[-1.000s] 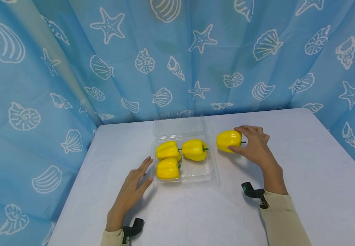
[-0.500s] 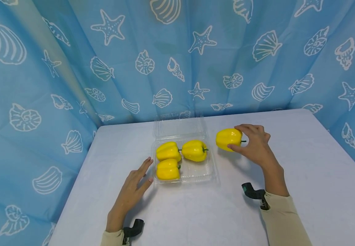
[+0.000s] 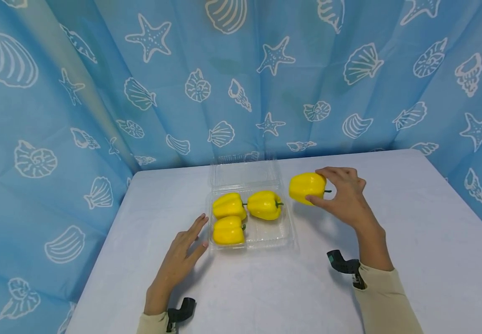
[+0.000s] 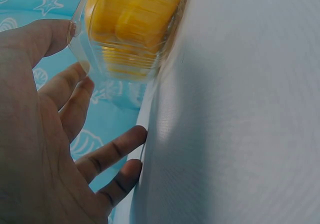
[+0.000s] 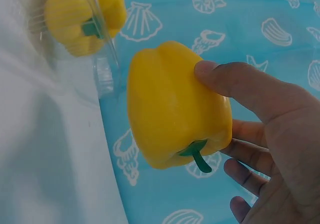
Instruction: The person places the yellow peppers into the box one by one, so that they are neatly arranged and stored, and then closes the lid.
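Observation:
A yellow bell pepper (image 3: 306, 187) with a green stem is pinched between the thumb and fingers of my right hand (image 3: 346, 197), raised above the table just right of the clear plastic clamshell box (image 3: 266, 234). In the right wrist view the pepper (image 5: 175, 104) hangs clear of the table, its stem toward the palm. Inside the box lie three more yellow bell peppers (image 3: 264, 205), two at the back and one at the front left. My left hand (image 3: 178, 260) has its fingers spread at the box's left side; in the left wrist view the fingertips touch the box edge (image 4: 82, 49).
The box's lid (image 3: 245, 174) lies folded open toward the back. A white cloth covers the table (image 3: 257, 292). Behind it hangs a blue curtain (image 3: 291, 83) with white shells and starfish. Each wrist carries a black camera mount (image 3: 343, 263).
My right hand has lifted the bell pepper slightly and carried it a little left, toward the box. The left hand and the peppers in the box have stayed put.

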`<state>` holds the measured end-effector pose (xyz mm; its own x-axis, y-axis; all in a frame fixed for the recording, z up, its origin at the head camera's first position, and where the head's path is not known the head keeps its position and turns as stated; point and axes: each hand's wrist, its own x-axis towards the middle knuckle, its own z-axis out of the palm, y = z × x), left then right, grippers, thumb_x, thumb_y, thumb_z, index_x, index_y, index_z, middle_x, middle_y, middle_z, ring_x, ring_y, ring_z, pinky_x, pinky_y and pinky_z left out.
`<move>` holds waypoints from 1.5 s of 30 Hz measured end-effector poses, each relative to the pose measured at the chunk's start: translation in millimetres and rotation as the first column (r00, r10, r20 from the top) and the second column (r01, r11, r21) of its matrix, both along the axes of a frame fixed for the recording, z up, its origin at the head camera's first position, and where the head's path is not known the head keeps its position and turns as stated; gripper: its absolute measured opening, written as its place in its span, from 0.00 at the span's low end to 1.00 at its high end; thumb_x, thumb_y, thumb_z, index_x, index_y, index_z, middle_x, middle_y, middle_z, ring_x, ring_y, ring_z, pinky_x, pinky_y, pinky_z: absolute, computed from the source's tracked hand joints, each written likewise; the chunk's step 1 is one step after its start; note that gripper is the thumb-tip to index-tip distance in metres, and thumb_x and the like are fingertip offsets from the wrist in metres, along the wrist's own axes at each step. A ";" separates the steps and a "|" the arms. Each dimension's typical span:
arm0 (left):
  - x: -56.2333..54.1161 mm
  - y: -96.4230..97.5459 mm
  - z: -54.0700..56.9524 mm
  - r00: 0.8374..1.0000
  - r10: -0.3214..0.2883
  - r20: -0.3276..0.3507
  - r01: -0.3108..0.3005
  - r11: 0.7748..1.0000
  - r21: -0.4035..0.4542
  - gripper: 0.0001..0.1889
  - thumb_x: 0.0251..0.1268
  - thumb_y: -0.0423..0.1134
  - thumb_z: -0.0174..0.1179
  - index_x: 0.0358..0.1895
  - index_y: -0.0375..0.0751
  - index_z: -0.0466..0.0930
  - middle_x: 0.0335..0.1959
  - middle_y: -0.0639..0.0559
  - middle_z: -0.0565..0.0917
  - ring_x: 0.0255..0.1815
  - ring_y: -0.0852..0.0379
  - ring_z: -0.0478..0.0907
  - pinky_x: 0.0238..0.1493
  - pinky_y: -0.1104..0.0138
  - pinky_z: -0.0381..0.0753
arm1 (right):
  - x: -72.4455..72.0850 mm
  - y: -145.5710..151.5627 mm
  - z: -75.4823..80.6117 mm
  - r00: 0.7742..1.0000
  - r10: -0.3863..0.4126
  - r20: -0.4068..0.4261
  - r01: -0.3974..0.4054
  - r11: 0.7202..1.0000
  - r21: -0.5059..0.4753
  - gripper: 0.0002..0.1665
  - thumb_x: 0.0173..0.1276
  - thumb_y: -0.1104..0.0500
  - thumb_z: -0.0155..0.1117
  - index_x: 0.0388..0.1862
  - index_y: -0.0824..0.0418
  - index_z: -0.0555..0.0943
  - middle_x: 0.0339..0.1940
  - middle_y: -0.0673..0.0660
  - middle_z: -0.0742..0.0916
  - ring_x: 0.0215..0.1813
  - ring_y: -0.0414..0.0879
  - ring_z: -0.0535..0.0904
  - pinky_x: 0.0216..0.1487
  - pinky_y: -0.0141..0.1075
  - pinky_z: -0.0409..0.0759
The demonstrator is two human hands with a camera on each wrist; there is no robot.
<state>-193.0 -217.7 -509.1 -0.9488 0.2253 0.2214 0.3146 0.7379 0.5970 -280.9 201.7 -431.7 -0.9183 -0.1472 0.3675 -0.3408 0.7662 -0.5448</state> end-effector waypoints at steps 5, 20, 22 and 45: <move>0.0 0.4 -0.3 1.000 0.007 0.003 -0.007 1.000 -0.005 0.32 0.75 0.52 0.56 0.79 0.64 0.57 0.78 0.66 0.58 0.56 0.53 0.73 0.56 0.48 0.72 | 2.3 -5.8 3.1 1.000 0.018 -0.021 -0.018 1.000 0.002 0.40 0.56 0.50 0.80 0.64 0.64 0.78 0.64 0.65 0.77 0.65 0.62 0.60 0.56 0.62 0.51; 0.4 -0.5 -0.3 1.000 -0.010 -0.017 0.010 1.000 0.002 0.32 0.75 0.49 0.56 0.79 0.61 0.58 0.78 0.64 0.59 0.54 0.52 0.74 0.55 0.49 0.72 | 4.4 -18.0 4.9 0.996 0.071 -0.058 -0.072 0.997 -0.011 0.38 0.54 0.49 0.81 0.62 0.62 0.79 0.62 0.64 0.79 0.65 0.62 0.62 0.55 0.62 0.52; 0.3 -0.6 -0.6 1.000 -0.007 -0.017 0.007 1.000 -0.002 0.32 0.75 0.49 0.56 0.79 0.61 0.58 0.78 0.64 0.58 0.54 0.53 0.74 0.55 0.49 0.72 | 4.6 -19.0 5.1 0.996 0.071 -0.057 -0.072 0.997 -0.007 0.38 0.54 0.49 0.81 0.62 0.62 0.79 0.62 0.63 0.79 0.65 0.62 0.62 0.56 0.62 0.52; 0.3 0.1 -1.0 1.000 0.014 -0.004 -0.014 1.000 -0.019 0.32 0.75 0.51 0.56 0.79 0.63 0.58 0.78 0.65 0.58 0.55 0.54 0.73 0.55 0.49 0.73 | 13.8 -41.0 9.3 0.983 0.176 -0.053 -0.178 0.984 -0.025 0.40 0.52 0.49 0.83 0.63 0.59 0.79 0.61 0.59 0.80 0.64 0.58 0.63 0.55 0.60 0.53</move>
<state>-192.7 -217.6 -510.0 -0.9510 0.2164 0.2209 0.3066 0.7535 0.5815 -267.1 160.7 -422.4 -0.8591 -0.2943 0.4188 -0.4970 0.6750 -0.5453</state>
